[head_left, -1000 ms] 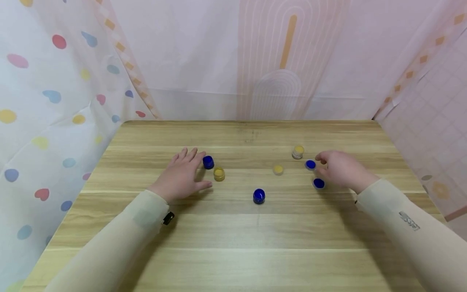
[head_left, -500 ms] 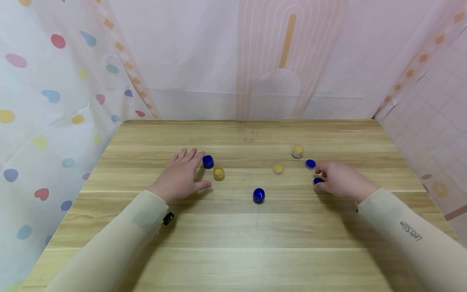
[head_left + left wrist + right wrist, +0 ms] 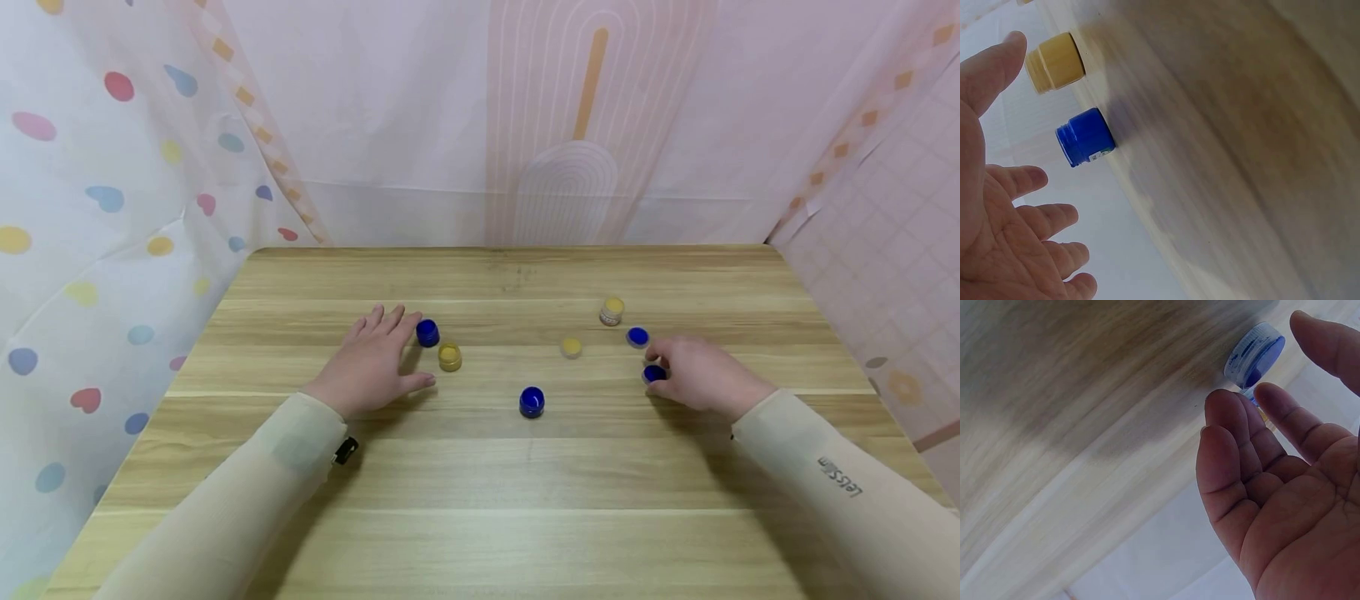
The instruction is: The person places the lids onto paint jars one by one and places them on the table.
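My left hand (image 3: 367, 367) is spread low over the table, fingertips just left of an uncapped blue paint jar (image 3: 427, 333). A yellow paint jar (image 3: 450, 357) stands by its thumb. The left wrist view shows both jars upright, apart from the palm. On the right, my right hand (image 3: 705, 373) reaches round a blue-stained jar lid (image 3: 653, 374), thumb on one side and index finger on the other. In the right wrist view a gap shows between the fingertips and this lid (image 3: 1254, 355), whose blue inside faces up; the other fingers are bent.
Another blue lid (image 3: 638, 337) lies just beyond the right fingertips. Further back stands a jar with yellow on top (image 3: 612, 312), with a yellow lid (image 3: 572, 347) to its front left. A second blue paint jar (image 3: 532, 402) stands near the middle of the wooden table (image 3: 480, 475).
My right hand has come down and toward me, from beside the two blue lids to around the nearer one. The left hand and the jars keep their places.
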{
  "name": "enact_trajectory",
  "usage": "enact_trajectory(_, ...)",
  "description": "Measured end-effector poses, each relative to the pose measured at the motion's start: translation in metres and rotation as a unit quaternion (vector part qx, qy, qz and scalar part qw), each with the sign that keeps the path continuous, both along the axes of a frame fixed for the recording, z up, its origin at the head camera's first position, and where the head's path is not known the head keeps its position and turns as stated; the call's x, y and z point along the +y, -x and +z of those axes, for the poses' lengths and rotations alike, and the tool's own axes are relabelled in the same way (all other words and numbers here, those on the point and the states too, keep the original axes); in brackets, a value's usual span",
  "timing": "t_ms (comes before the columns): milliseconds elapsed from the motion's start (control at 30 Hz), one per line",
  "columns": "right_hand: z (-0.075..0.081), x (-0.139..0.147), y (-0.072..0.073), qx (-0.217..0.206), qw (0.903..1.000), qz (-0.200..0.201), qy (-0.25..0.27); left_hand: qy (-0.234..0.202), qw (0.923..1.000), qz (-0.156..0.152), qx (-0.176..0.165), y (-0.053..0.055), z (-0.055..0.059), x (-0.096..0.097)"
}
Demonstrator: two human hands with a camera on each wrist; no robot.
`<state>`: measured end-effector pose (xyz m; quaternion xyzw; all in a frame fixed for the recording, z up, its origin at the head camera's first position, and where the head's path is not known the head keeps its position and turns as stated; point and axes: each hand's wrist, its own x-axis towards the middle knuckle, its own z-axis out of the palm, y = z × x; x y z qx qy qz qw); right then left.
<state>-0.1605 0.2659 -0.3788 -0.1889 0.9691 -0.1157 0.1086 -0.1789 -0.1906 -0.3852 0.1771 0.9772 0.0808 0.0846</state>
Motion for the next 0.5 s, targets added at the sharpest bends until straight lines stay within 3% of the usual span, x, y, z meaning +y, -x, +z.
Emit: enact_trajectory(500, -0.0008, -0.0022, -0.0003, -0.007, 0.9998, 0.002, -0.021, -0.002, 1.0, 0.003, -0.001, -0.0011, -0.0018, -0.0007)
